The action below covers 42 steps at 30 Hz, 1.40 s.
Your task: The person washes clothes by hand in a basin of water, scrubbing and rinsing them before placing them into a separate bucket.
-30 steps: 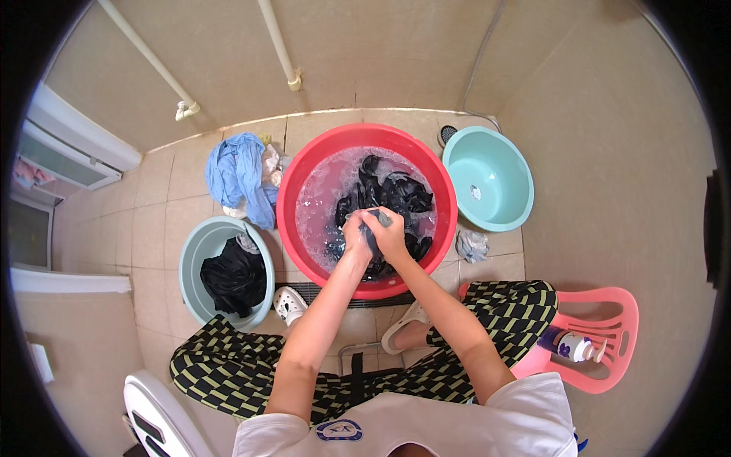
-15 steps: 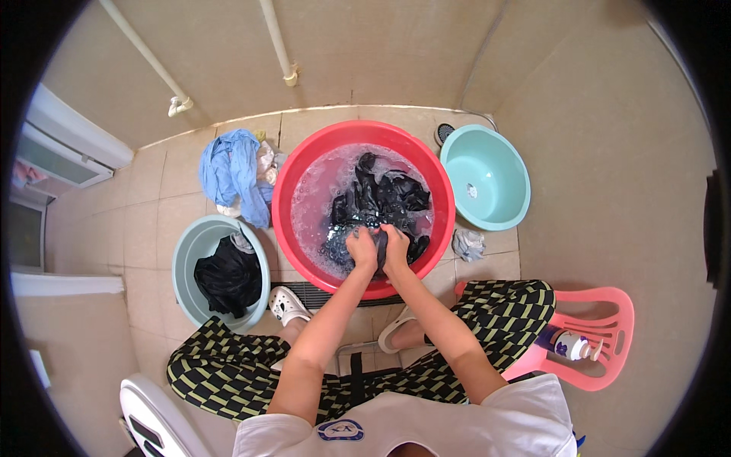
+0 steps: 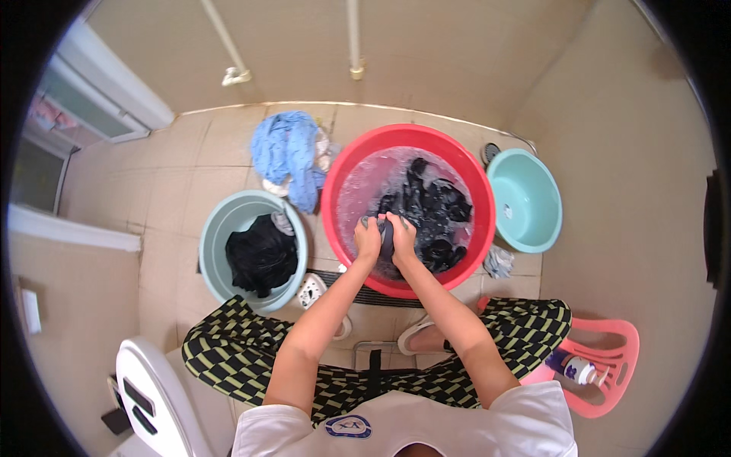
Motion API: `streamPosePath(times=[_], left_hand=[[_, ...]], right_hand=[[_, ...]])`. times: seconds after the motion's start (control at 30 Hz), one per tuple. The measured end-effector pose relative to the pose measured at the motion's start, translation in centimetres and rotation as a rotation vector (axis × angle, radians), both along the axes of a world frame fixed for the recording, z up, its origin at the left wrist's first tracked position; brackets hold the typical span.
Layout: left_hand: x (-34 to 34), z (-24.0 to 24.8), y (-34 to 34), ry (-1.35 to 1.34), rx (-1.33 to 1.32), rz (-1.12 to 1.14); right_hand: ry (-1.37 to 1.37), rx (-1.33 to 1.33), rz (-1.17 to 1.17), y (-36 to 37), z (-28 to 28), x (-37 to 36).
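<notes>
A large red basin [image 3: 485, 199] stands on the floor in front of me, holding sudsy water and soaked black clothes [image 3: 426, 204]. Over its near left part, my left hand [image 3: 368, 237] and my right hand [image 3: 403, 238] are close together, both closed on a bunched dark grey cloth [image 3: 387, 239]. The cloth hangs between the two fists, and some of its fabric shows above the fingers. Whether its lower end touches the water, I cannot tell.
Left of the red basin are a pale blue basin [image 3: 214, 270] with black clothes and a blue garment heap [image 3: 285, 152]. To the right, a turquoise basin [image 3: 542, 217] stands beside a crumpled grey cloth [image 3: 499, 261]. A pump bottle [image 3: 576, 369] lies on a pink plastic chair [image 3: 627, 358].
The view has swung left, so the basins appear farther right. Relative to the red basin, both hands have shifted left with the grey cloth, which shows more plainly between them.
</notes>
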<state>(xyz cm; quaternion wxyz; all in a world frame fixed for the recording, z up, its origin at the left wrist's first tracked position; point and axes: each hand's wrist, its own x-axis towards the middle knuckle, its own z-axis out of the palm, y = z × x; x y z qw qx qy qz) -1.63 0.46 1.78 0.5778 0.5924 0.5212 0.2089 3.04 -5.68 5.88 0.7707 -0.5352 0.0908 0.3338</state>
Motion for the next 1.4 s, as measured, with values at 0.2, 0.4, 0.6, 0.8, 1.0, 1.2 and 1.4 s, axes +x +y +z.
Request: streamPosePath(times=[0.2,0.4,0.6,0.8,1.0,1.2,1.4], left_hand=[[-5.9,2.8,8.6,0.005,-0.048,0.19],[-14.7,-0.5,16.6,0.06,-0.085,0.401],[-18.0,-0.7,20.0,0.243,-0.054,0.445],[-22.6,-2.7,21.0,0.437,-0.056,0.475],[-24.4,-2.8,20.1,0.838,0.336,-0.278],[-23.8,-3.0,21.4,1.122,0.179,-0.675],[-24.3,-5.9,19.5,1.105,0.064,-0.722]], right_hand=[[-0.109,-0.03,0.219,8.8,-0.9,-4.7],[-0.056,0.038,0.486,16.8,-1.3,-11.6],[-0.03,-0.311,0.509,20.6,-4.4,-13.3],[-0.764,-0.322,0.777,20.0,-9.3,-15.8],[-1.295,-0.273,1.218,18.1,-9.8,-17.2],[-1.34,-0.668,1.466,18.9,-9.5,-16.5],[-1.396,-0.852,1.807,19.8,-10.0,-16.0]])
